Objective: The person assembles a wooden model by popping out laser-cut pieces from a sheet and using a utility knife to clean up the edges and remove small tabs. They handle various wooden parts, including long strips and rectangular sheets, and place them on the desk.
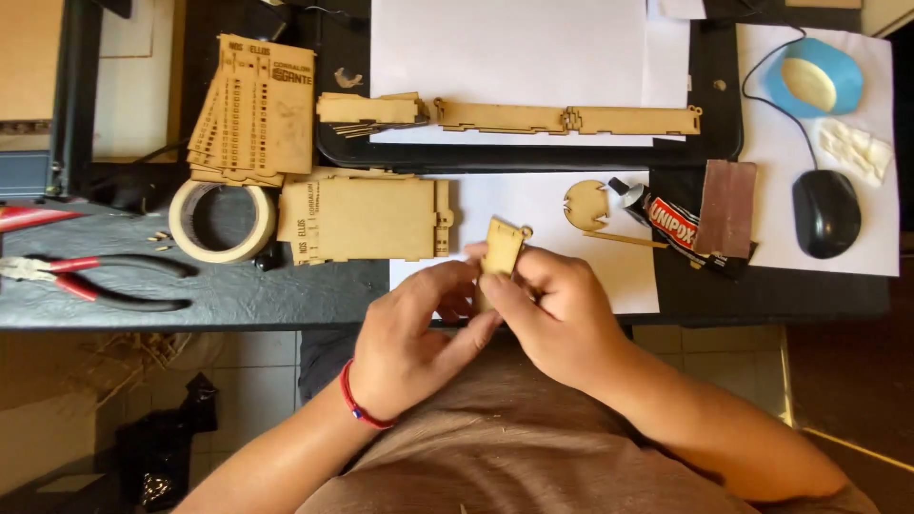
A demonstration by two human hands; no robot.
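Note:
Both my hands meet at the desk's front edge around a small laser-cut wooden piece (502, 246), a light rectangular plate with a little ring at one corner. My left hand (416, 324), with a red cord on the wrist, pinches its lower part. My right hand (562, 309) grips it from the right side with thumb and fingers. The piece stands tilted above a white paper sheet (533, 205). A round notched wooden disc (585, 205) and a thin wooden stick (624, 239) lie just beyond.
Flat wooden panels (367, 219), a stack of cut sheets (255, 109), long wooden strips (566, 118), a masking tape roll (222, 221), red-handled pliers (90, 281), a glue tube (671, 221), sandpaper (728, 207), a black mouse (824, 212) and a blue dish (814, 81) cover the dark desk (248, 295).

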